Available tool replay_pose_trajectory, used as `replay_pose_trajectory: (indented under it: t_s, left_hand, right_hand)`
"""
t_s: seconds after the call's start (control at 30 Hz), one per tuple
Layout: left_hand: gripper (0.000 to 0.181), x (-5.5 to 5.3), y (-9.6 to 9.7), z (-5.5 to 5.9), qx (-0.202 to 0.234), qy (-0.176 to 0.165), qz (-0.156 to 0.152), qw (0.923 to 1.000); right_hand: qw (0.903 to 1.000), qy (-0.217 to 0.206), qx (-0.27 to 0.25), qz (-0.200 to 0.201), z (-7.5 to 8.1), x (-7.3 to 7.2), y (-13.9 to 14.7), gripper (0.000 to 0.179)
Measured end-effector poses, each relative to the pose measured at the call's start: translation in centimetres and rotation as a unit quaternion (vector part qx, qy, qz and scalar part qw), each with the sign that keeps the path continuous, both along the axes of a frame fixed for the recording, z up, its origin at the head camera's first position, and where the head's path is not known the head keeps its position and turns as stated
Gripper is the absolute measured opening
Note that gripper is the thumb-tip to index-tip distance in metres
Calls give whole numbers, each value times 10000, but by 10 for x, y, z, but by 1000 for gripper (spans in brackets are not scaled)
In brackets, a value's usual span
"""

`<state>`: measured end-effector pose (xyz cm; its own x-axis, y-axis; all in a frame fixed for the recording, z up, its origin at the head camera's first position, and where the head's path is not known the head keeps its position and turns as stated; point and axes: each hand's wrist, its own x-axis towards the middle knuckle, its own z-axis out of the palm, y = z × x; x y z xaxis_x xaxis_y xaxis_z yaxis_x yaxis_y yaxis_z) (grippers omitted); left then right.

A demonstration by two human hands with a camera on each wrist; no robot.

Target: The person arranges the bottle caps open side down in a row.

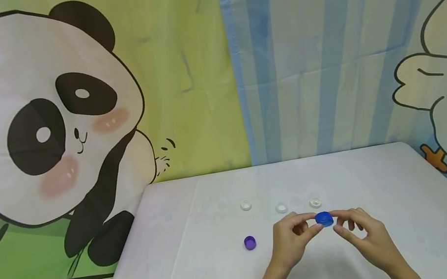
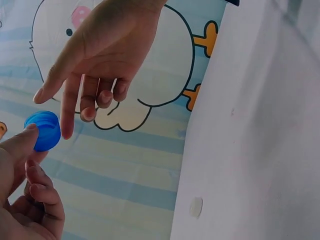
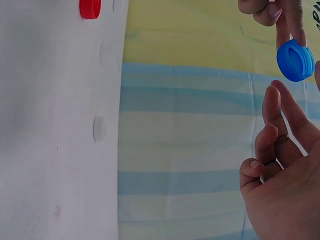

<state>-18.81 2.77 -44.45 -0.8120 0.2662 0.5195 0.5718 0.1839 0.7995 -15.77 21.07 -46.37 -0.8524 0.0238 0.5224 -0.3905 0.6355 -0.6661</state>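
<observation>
My left hand (image 1: pixel 288 242) pinches a blue bottle cap (image 1: pixel 324 219) between thumb and fingers, held up above the table. In the left wrist view the thumb presses on the near side of the blue cap (image 2: pixel 46 131). My right hand (image 1: pixel 366 236) is on the cap's other side, its index fingertip right at the edge and its thumb spread apart. The right wrist view shows the right hand (image 3: pixel 285 160) with extended, slightly bent fingers beside the blue cap (image 3: pixel 295 61), whose hollow inside faces partly toward this view.
A purple cap (image 1: pixel 249 242) lies left of my hands on the white table (image 1: pixel 200 263). Beyond them lie three whitish round pieces, at left (image 1: pixel 246 205), middle (image 1: pixel 281 207) and right (image 1: pixel 315 203). In the right wrist view a cap (image 3: pixel 90 9) looks red. Printed cloth hangs behind the table.
</observation>
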Motion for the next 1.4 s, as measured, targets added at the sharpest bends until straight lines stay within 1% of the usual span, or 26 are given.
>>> replay_pose_trajectory:
  t_s: [0.03, 0.1, 0.17, 0.23, 0.3, 0.37, 0.43, 0.5, 0.53, 0.63, 0.77, 0.83, 0.9, 0.97, 1.1, 1.2, 1.33, 1.4]
  left_hand:
    - [18, 2, -1, 3, 11, 187, -7, 9998]
    - [17, 1, -1, 3, 46, 476, -34, 9989]
    - [17, -1, -1, -1, 50, 722, -80, 9973]
    - [18, -4, 0, -7, -17, 974, -59, 9952]
    - [19, -7, 0, -13, -188, 1294, 11, 9914]
    - [20, -9, -2, -16, -426, 1683, 127, 9847]
    - [20, -10, -3, -17, -613, 2070, 247, 9761]
    - [20, -10, -5, -16, -762, 2418, 331, 9668]
    - [20, -10, -6, -16, -832, 2562, 361, 9624]
    - [22, -10, -7, -15, -978, 2813, 396, 9538]
    - [23, -9, -8, -15, -1151, 2976, 402, 9469]
    - [24, -9, -8, -16, -1204, 3051, 418, 9437]
    - [24, -9, -8, -17, -1230, 3102, 411, 9418]
    - [23, -9, -8, -17, -1233, 3139, 424, 9404]
    - [23, -9, -8, -18, -1234, 3146, 401, 9403]
    - [23, -9, -9, -18, -1254, 3147, 389, 9401]
    - [25, -9, -9, -18, -1258, 3108, 382, 9413]
    - [25, -9, -9, -18, -1228, 3051, 356, 9437]
  right_hand:
    - [10000, -32, -25, 17, 1, 0, -1, 29]
    - [9999, -40, -62, 117, 7, 3, -3, 25]
    - [9996, 26, -125, 263, 16, 6, -6, 21]
    - [9985, 164, -191, 480, 24, 8, -9, 20]
    - [9974, 242, -202, 643, 28, 10, -11, 19]
    - [9968, 239, -193, 744, 26, 9, -10, 20]
    - [9965, 166, -186, 803, 19, 7, -7, 21]
    - [9967, 25, -241, 770, 10, 3, -3, 21]
    - [9968, -32, -259, 758, 6, 1, -2, 21]
    - [9969, -276, -326, 659, 0, -1, 1, 19]
    - [9959, -659, -340, 514, 0, -1, 0, 14]
    - [9952, -742, -359, 523, 0, -1, 0, 14]
    - [9949, -741, -388, 567, 0, -1, 0, 14]
    - [9947, -619, -429, 693, -1, -2, 0, 16]
    - [9947, -508, -421, 786, -1, -2, 0, 17]
    - [9951, -535, -387, 738, 2, -1, -2, 17]
    - [9958, -414, -371, 727, 15, 4, -8, 15]
    - [9957, -292, -406, 776, 22, 8, -11, 15]
